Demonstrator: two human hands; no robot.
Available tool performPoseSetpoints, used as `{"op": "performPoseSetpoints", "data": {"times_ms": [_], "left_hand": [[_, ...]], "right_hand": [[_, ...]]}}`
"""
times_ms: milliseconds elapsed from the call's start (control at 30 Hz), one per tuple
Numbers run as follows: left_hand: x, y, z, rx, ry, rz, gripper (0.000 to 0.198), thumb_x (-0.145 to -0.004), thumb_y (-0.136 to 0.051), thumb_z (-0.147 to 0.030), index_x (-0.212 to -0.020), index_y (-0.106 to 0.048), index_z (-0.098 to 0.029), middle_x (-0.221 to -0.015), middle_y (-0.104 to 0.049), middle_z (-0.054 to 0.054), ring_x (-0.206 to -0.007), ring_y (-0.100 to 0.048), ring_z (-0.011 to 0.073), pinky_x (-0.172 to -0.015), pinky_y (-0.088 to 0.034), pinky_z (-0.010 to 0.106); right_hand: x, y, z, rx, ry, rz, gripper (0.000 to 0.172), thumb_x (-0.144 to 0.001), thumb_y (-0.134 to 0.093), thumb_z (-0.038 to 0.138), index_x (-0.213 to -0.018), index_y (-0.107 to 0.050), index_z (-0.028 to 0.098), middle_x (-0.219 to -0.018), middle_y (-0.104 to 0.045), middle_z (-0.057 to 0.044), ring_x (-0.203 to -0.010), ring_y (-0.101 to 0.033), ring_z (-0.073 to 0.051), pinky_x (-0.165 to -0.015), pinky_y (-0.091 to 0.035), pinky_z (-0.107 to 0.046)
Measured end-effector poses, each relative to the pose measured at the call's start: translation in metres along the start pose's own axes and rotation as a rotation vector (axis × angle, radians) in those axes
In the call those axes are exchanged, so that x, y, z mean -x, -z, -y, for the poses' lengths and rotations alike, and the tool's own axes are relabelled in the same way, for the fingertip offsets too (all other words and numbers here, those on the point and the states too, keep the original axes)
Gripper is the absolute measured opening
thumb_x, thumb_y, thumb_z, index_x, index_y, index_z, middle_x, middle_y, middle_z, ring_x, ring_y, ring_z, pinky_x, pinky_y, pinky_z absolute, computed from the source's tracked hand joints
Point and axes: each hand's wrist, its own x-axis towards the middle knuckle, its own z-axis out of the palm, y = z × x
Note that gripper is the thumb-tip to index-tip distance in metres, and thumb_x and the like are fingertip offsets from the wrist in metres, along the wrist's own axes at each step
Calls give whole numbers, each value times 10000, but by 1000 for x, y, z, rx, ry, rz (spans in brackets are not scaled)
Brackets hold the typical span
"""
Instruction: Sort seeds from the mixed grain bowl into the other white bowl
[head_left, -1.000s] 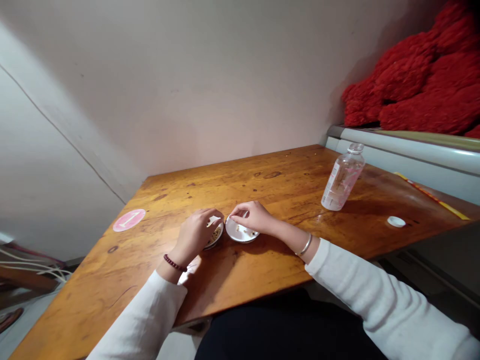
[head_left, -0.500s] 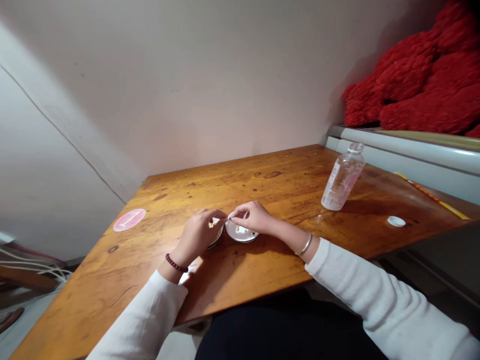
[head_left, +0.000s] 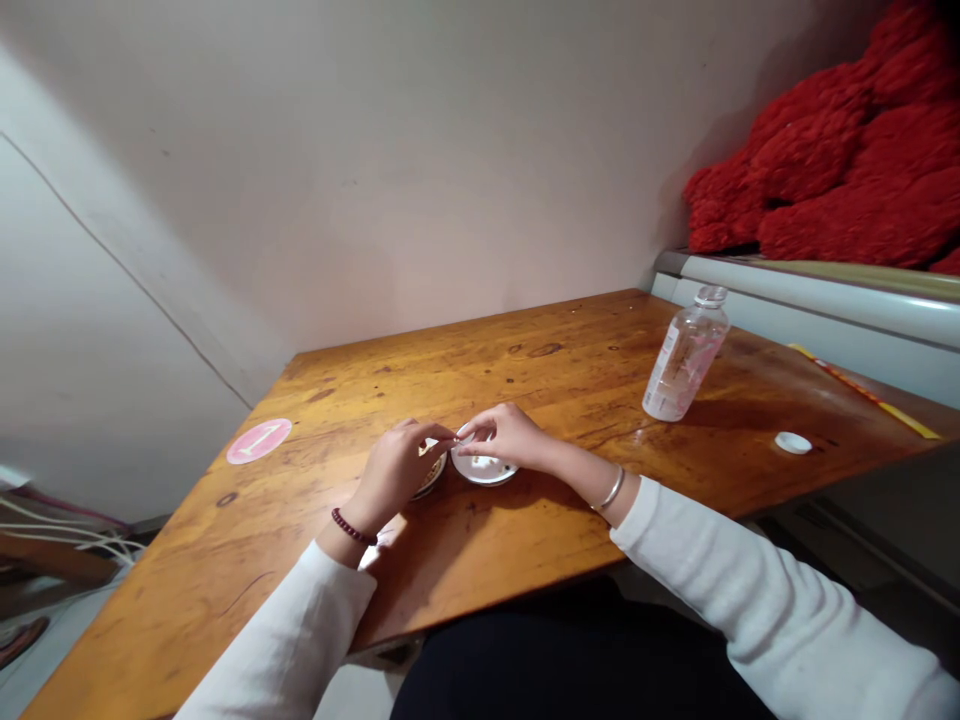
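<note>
My left hand [head_left: 394, 462] has its thumb and fingertips pinched together. My right hand [head_left: 510, 438] meets it tip to tip, its thumb and forefinger also brought close. Whatever is between these fingertips is too small to make out. Below the right hand is a white dish [head_left: 486, 476] with a few tiny pieces in it. A second small dish [head_left: 429, 488], partly hidden by my left hand, holds many small tan pieces. A dark beaded bracelet circles my left wrist and a silver bangle my right.
A clear bottle [head_left: 686, 355] without its cap stands right of the hands; a white cap [head_left: 793, 442] lies near it. A yellow-red strip [head_left: 862, 390] lies at the right edge. A pink round "1" sticker [head_left: 259, 441] is at left. Behind rises a wall.
The fingertips of both hands have shifted slightly where they meet. My right thumb and forefinger look a little further apart. The dishes and bottle have stayed put.
</note>
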Motion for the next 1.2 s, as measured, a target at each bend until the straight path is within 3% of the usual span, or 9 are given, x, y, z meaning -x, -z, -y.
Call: {"op": "performPoseSetpoints", "data": {"times_ms": [367,700,933,1200], "left_hand": [[0,-2,2,-71,32,-56,170,-866,-569,-345,-949,-687,-255,-834,-683,16,-746,-610,173,-664,-443,267],[0,-5,3,50,-53,-88,153,-858,-583,-301,-977,-650,-230,-896,-696,16,-739,-604,147,-676,-463,254],[1,-3,-1,53,-41,-98,145,-868,-568,-286,-978,-643,-228,-903,-691,22,-767,-610,151,-693,-468,261],[2,-2,-1,90,-65,-94,152,-864,-567,-261,-994,-635,-220,-903,-694,34,-778,-626,153,-703,-485,261]], "right_hand": [[2,2,7,24,69,-88,169,-771,-665,318,-830,-751,185,-763,-736,-25,-691,-669,-131,-647,-484,-206],[1,0,-1,113,54,-11,239,-777,-654,381,-922,-757,221,-883,-752,-41,-824,-693,-180,-707,-499,-243],[1,0,1,121,39,-32,142,-771,-622,266,-854,-721,206,-785,-729,-3,-717,-668,-132,-638,-470,-209],[2,1,3,78,49,-28,116,-757,-631,245,-837,-698,195,-806,-726,-5,-742,-666,-129,-667,-480,-212]]}}
